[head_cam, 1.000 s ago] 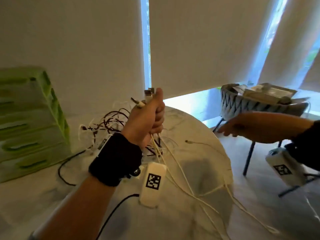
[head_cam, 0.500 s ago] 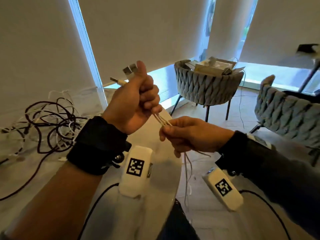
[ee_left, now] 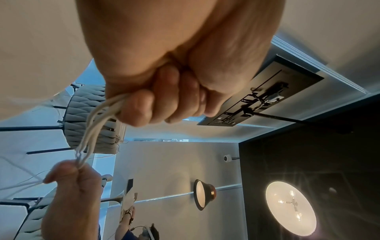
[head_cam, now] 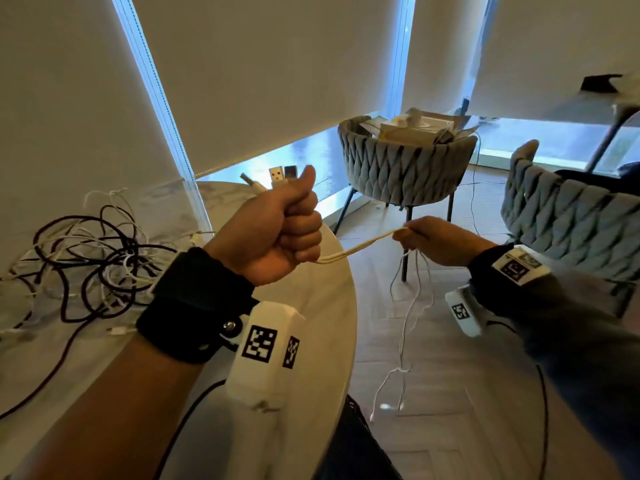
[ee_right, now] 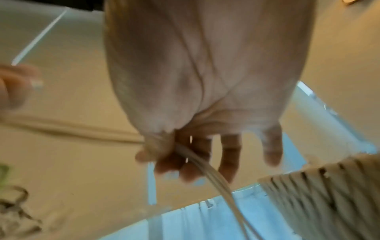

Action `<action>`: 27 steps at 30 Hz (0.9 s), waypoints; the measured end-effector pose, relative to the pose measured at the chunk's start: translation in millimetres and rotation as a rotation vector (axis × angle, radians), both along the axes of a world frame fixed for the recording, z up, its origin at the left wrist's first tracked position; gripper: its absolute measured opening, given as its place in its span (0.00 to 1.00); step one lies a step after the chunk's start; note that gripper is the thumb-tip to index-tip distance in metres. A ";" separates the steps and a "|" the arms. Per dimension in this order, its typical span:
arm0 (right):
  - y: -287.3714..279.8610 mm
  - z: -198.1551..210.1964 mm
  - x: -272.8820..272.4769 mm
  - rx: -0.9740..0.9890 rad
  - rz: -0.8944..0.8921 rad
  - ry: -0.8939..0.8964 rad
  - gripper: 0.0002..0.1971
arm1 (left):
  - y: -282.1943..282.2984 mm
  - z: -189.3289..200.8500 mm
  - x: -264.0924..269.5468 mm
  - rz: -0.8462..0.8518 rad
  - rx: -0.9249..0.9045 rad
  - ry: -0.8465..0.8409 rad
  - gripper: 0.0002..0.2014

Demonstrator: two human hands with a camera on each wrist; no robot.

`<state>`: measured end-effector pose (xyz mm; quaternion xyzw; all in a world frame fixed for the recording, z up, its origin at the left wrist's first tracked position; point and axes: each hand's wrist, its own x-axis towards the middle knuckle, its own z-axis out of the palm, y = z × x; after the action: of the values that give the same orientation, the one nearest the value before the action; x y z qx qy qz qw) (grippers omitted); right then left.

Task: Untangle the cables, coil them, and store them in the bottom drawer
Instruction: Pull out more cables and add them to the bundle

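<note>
Head view, item one: white cables [head_cam: 360, 249], a bundle of several strands. We log their long axis running near level from our left hand [head_cam: 273, 233] out to our right hand [head_cam: 438, 245], rising slightly toward the right hand, taut between the two. Plug ends [head_cam: 282, 174] stand up out of the left fist, pointing upward and away from us. Past the right hand the loose tails [head_cam: 403, 327] hang down toward the floor.

Item two: left hand, raised above the bench [head_cam: 322, 306] edge, thumb up, fingers [ee_left: 162, 104] curled tight round the bundle in a full fist.

Item three: right hand, held out beyond the bench edge, palm down. Thumb and forefinger pinch the strands; in the right wrist view the other fingers [ee_right: 271, 146] hang loosely extended.

Item four: tangled cables [head_cam: 90, 258], dark and white, lying on the bench left of the left hand.
</note>
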<state>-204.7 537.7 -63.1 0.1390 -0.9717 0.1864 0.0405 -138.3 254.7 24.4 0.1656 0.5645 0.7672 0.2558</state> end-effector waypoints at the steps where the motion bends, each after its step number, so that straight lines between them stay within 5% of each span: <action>1: 1.8 -3.7 -1.5 -0.007 -0.013 0.169 0.28 | -1.6 1.3 -0.2 0.000 0.015 -0.003 0.26; 3: 0.9 -13.1 2.2 -0.010 -0.052 0.442 0.32 | -6.1 4.8 -2.2 -0.017 0.063 -0.014 0.25; 5: -10.9 -33.8 11.0 -0.028 -0.053 0.316 0.28 | -11.7 4.5 -5.5 -0.021 0.081 -0.012 0.25; 8: -39.0 -66.3 36.6 0.092 0.054 -0.714 0.16 | -17.0 -0.1 -8.2 -0.037 0.057 -0.002 0.27; 9: -39.1 -69.8 39.2 0.109 0.095 -0.899 0.14 | -17.0 -1.2 -8.5 -0.034 0.056 -0.005 0.30; 11: -26.6 -66.8 30.7 0.085 0.106 -0.727 0.10 | -15.7 -1.9 -9.5 0.043 0.036 0.013 0.29; 15: 5.2 -48.8 6.0 -0.220 -0.223 0.273 0.09 | -6.8 -2.4 -8.0 0.196 0.042 0.029 0.17; 17: 4.1 -51.5 4.6 -0.272 -0.182 0.182 0.12 | -3.3 -4.6 -8.3 0.245 0.059 0.012 0.15; 21: -4.7 -61.4 14.7 -0.119 0.010 -0.381 0.09 | -6.7 -4.4 -10.6 0.280 0.118 0.005 0.24; 23: -10.6 -49.0 20.1 -0.017 0.047 -0.425 0.03 | -7.4 -6.7 -12.9 0.295 0.107 -0.012 0.25; 25: -21.1 -26.7 26.0 0.012 0.078 -0.368 0.14 | -4.3 -12.5 -15.1 0.318 0.074 -0.027 0.23; 27: -40.2 3.8 35.4 -0.141 0.120 -0.179 0.13 | 0.6 -18.8 -16.0 0.329 0.047 -0.034 0.22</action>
<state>-169.3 497.5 -59.3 0.1765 -0.9459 0.2681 -0.0481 -154.3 255.3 5.6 0.0638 0.5615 0.8143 0.1325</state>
